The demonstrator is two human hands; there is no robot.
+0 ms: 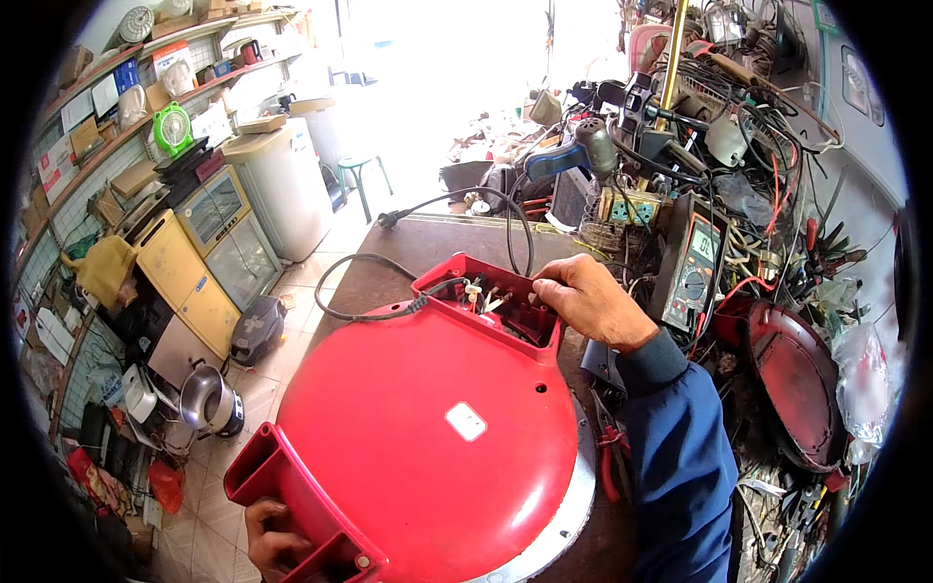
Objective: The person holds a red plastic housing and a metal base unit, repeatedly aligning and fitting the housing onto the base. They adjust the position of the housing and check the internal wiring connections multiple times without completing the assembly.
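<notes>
A round red electric baking pan lies with its smooth underside up on the workbench. Its wiring box stands open at the far side, showing wire ends and white connectors. A grey power cord runs out of that box and loops over the bench to a black plug. At the lower left, my left hand has its fingers curled round the pan's handle. My right hand pinches at the box's right rim; what lies between thumb and fingers is hidden.
On the right, a multimeter stands amid tangled wires and tools. Red-handled pliers lie beside my right sleeve. A dark red pan part leans farther right. Over the floor at left are a steel pot and a yellow cabinet.
</notes>
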